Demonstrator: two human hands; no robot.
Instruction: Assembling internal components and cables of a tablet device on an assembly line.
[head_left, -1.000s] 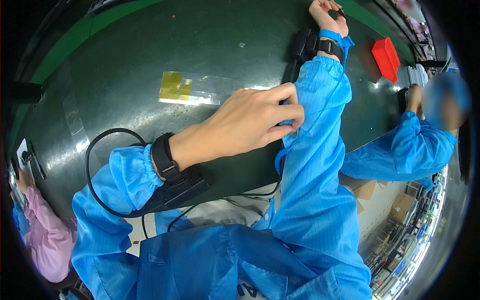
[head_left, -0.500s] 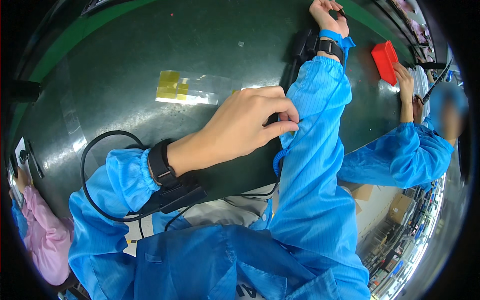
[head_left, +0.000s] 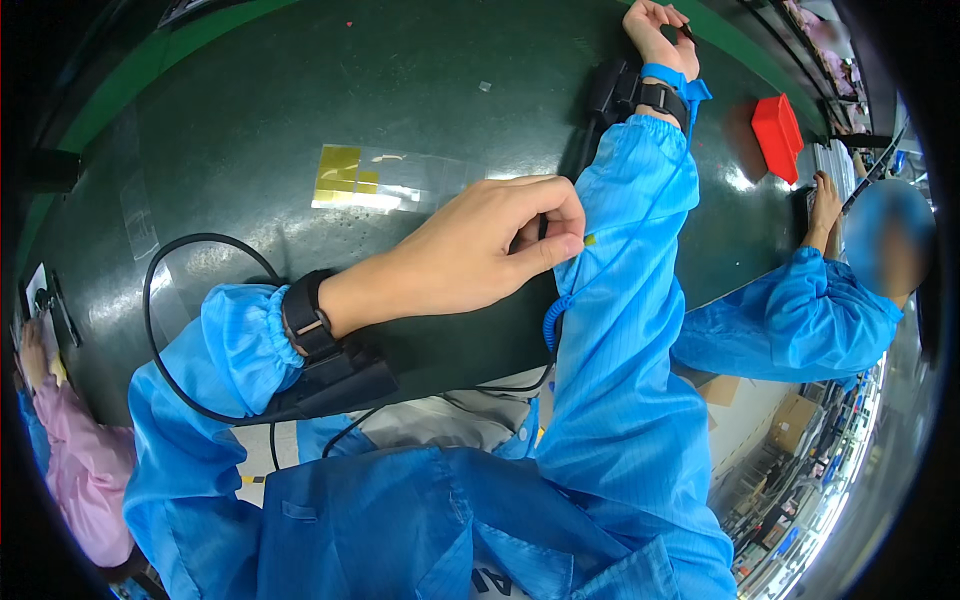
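Note:
My left hand (head_left: 490, 235) reaches across to my right forearm, thumb and forefinger closed at their tips. Just beyond these tips, a small yellow piece (head_left: 590, 240), like tape, shows against my right sleeve (head_left: 635, 220). Whether the fingers still touch it I cannot tell. Stretched out toward the far edge, my right hand (head_left: 664, 35) has curled fingers around a small black thing (head_left: 687, 33), its kind too small to make out. Left of my left hand lies a clear sheet (head_left: 400, 195) bearing yellow tape pieces (head_left: 338, 170).
Black devices with straps and a cable (head_left: 150, 300) sit at both my wrists. A red bin (head_left: 777, 140) stands on the green table (head_left: 230, 110) at the right, near a co-worker's hand (head_left: 825, 205). Another person in a pink sleeve (head_left: 85, 470) is at the left.
My left hand has drawn slightly left, and the yellow piece now shows beside its fingertips. My right hand keeps its place. The co-worker's hand has come off the red bin.

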